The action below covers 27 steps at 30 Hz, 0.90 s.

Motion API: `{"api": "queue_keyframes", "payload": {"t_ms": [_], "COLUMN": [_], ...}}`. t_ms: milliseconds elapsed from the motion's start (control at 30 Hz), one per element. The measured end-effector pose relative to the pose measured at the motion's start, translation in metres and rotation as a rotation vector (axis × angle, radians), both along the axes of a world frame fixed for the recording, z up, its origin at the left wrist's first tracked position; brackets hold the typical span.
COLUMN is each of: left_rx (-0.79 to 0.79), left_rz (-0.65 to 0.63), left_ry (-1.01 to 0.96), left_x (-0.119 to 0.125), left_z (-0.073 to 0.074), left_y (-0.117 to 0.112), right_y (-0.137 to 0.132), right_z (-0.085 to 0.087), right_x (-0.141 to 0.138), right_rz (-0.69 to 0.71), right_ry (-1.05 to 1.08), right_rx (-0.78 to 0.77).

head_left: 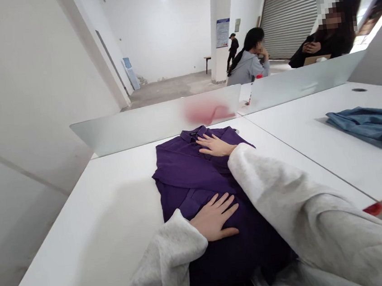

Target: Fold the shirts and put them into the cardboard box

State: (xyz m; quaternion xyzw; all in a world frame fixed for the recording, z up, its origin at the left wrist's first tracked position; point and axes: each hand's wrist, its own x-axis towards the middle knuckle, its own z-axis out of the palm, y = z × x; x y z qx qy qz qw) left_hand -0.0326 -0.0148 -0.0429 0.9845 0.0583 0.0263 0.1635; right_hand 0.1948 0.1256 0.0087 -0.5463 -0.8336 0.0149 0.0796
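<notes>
A dark purple collared shirt (187,170) lies spread on the white table (122,200), its collar toward the far side. One sleeve is folded across its front. My left hand (215,217) rests flat on the middle of the shirt, fingers spread. Up near the collar and buttons, my right hand (216,145) also lies flat with its fingers apart. Both hands touch the cloth without gripping it. The shirt's lower part comes down to the near edge, and my right sleeve covers some of its right side.
A blue folded garment (373,126) lies on the adjoining table to the right. Frosted dividers (135,128) line the far edge, with a blurred red shape behind one. Beyond them are a person in grey (246,71), a person in black (335,37) and a distant standing person (233,47).
</notes>
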Motion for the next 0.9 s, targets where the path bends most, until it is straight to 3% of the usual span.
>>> {"api": "queue_keyframes", "payload": {"t_ms": [67,133,233,333,433,533,700,800,900], "left_rx": [0.015,0.036,0.080,0.135,0.199,0.273,0.420,0.481,0.498], "left_rz": [0.001,0.003,0.003,-0.001,0.003,0.046,0.244,0.406,0.530], "left_ry": [0.014,0.021,0.047,0.080,0.122,0.174,0.224,0.172,0.126], "left_x": [0.000,0.000,-0.001,0.001,0.003,-0.001,-0.036,-0.060,-0.071], "left_z": [0.000,0.000,0.001,0.002,0.008,0.018,0.044,0.065,0.089], "left_y": [0.000,0.000,0.001,0.003,0.001,-0.012,-0.060,-0.095,-0.123], "right_y": [-0.039,-0.086,-0.150,-0.183,-0.186,-0.181,-0.180,-0.180,-0.179], "right_z": [0.005,-0.006,-0.041,-0.069,-0.078,-0.073,-0.062,-0.059,-0.057], "right_x": [0.014,0.025,0.030,0.026,0.022,0.021,0.029,0.041,0.052], "right_rz": [0.091,0.145,0.134,0.078,0.042,0.017,-0.241,-0.387,-0.372], "right_ry": [-0.036,-0.059,-0.042,-0.047,-0.050,-0.036,0.020,0.034,0.000], "right_rx": [-0.178,-0.279,-0.140,0.027,0.120,0.203,0.295,0.184,0.002]}}
